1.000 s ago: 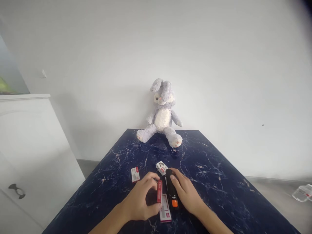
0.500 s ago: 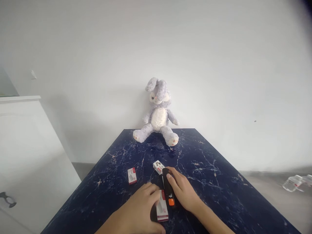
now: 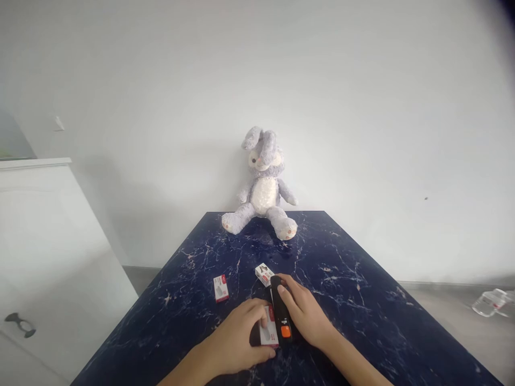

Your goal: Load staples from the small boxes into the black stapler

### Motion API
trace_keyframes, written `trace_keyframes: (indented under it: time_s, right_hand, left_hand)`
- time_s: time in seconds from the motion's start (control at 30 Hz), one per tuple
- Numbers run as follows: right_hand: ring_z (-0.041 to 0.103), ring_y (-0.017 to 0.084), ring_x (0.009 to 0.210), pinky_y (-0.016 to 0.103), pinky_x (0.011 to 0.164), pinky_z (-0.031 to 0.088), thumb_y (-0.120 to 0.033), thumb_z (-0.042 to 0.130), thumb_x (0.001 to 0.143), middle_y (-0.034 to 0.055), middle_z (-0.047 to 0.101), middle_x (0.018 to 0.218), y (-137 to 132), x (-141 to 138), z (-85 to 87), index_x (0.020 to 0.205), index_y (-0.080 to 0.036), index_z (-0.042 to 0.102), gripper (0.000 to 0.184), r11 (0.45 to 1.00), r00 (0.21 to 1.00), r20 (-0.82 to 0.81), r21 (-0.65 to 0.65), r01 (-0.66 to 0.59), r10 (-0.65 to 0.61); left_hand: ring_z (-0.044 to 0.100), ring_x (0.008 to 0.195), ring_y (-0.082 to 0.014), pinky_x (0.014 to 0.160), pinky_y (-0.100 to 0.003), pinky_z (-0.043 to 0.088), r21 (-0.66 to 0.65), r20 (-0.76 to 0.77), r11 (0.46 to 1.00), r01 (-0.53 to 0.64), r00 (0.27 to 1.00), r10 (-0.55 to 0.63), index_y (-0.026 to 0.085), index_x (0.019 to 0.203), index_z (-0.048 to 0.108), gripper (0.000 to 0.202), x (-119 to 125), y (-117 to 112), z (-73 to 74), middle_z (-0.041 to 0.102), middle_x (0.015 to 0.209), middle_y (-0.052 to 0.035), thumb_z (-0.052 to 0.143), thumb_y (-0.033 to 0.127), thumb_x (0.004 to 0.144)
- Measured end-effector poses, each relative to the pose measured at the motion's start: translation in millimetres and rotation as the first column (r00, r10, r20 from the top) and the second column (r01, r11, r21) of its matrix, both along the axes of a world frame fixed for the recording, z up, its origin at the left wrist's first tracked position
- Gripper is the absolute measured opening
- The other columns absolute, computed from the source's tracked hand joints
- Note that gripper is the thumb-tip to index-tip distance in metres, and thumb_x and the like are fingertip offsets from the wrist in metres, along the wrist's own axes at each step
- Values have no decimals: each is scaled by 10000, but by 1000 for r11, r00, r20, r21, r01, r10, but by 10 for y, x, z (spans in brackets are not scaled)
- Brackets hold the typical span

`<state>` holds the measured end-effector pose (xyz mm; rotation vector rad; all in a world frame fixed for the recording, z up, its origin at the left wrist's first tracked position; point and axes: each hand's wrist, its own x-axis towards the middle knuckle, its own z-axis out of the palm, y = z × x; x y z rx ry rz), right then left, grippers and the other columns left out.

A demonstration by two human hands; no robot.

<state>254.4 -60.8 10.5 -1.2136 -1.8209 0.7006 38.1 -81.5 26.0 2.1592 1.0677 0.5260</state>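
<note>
My left hand (image 3: 238, 339) curls around a small white-and-red staple box (image 3: 269, 333), fingers at its far end and thumb at its near end. Just right of that box lies a black stapler (image 3: 279, 303) with an orange patch at its near end. My right hand (image 3: 302, 310) is closed over the stapler's right side, thumb on top. Beyond the stapler's far end is a small white box (image 3: 264, 274) with a dark picture on it. Another white-and-red staple box (image 3: 221, 288) lies flat, further left.
A grey plush rabbit (image 3: 264, 195) sits at the far end of the dark blue marbled table (image 3: 338, 273), against the wall. To the left stands a white cabinet (image 3: 52, 230) with a dark handle (image 3: 20, 325). Clear plastic bottles (image 3: 491, 303) lie on the floor at right.
My left hand and the staple box it holds have moved slightly away from me, alongside the stapler. The whole view has shifted a little; my right hand stays on the stapler.
</note>
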Motion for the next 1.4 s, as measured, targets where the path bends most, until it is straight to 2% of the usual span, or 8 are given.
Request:
trace_keyframes:
  time_s: [0.27, 0.43, 0.5, 0.63, 0.87, 1.0, 1.2, 1.4]
  right_hand:
    - [633, 215, 1057, 332, 908, 478, -447, 350, 1028, 43, 663, 1193, 9, 8, -8, 1278, -278, 550, 361, 1000, 1000, 2, -3, -20, 20]
    - [626, 242, 1090, 363, 912, 491, -481, 355, 1016, 55, 658, 1215, 9, 22, -21, 1284, -285, 549, 384, 998, 1000, 19, -62, -4, 5]
    - [629, 251, 1084, 370, 897, 500, -491, 358, 1011, 63, 659, 1216, 8, 23, -22, 1289, -284, 552, 397, 997, 1000, 20, -73, 1, 0]
    - [625, 253, 1097, 371, 906, 497, -492, 360, 1009, 62, 662, 1215, 6, 16, -14, 1281, -282, 558, 396, 998, 1000, 23, -68, 8, -7]
    - [628, 229, 1091, 339, 918, 482, -467, 358, 1016, 43, 667, 1196, 14, 12, -18, 1255, -282, 562, 365, 999, 1000, 16, -37, -12, 12]
    - [625, 221, 1091, 336, 944, 468, -452, 364, 1019, 46, 662, 1201, 26, 16, -46, 1273, -272, 551, 363, 1000, 1000, -1, -13, -13, 13]
    - [629, 215, 1076, 327, 923, 472, -438, 357, 1027, 41, 659, 1212, 11, 12, -21, 1286, -278, 543, 357, 1000, 1000, 4, -8, -16, 16]
    - [633, 216, 1068, 329, 921, 476, -423, 352, 1030, 44, 663, 1199, 6, 0, 5, 1309, -273, 537, 366, 999, 1000, -1, 15, -29, 29]
  left_hand:
    - [487, 1210, -274, 1021, -413, 417, 219, 83, 976, -19, 997, 0, 241, 944, 556, 245, -46, 67, -10, 553, 1300, -64, 721, 344, 795]
    - [410, 1304, -369, 1063, -586, 311, 494, -83, 761, -420, 848, 523, 243, 1033, 625, 200, -387, 343, -33, 535, 1357, -112, 565, 294, 849]
    - [440, 1258, -423, 997, -629, 344, 445, -225, 767, -462, 772, 595, 253, 1195, 627, 400, -549, 455, -88, 542, 1344, -153, 599, 338, 805]
    - [537, 1121, -342, 941, -489, 431, 342, -228, 862, -374, 857, 462, 253, 1308, 572, 520, -633, 510, -140, 612, 1176, -120, 621, 419, 818]
    - [541, 1086, -267, 961, -404, 440, 276, 108, 941, -196, 979, 172, 279, 1234, 551, 480, -168, 171, 24, 605, 1177, -66, 657, 532, 840]
    - [527, 1065, -283, 948, -422, 437, 262, 11, 964, -45, 999, 44, 303, 1197, 590, 533, 29, 4, 24, 605, 1160, -50, 783, 491, 737]
    - [512, 1094, -306, 955, -456, 440, 152, -49, 986, -63, 996, 71, 350, 1350, 482, 832, 67, -7, -65, 573, 1239, -43, 876, 403, 620]
    - [476, 1193, -308, 1049, -487, 388, 103, 15, 993, -57, 998, 56, 391, 1539, 171, 1042, 27, 10, -160, 498, 1387, -56, 802, 349, 711]
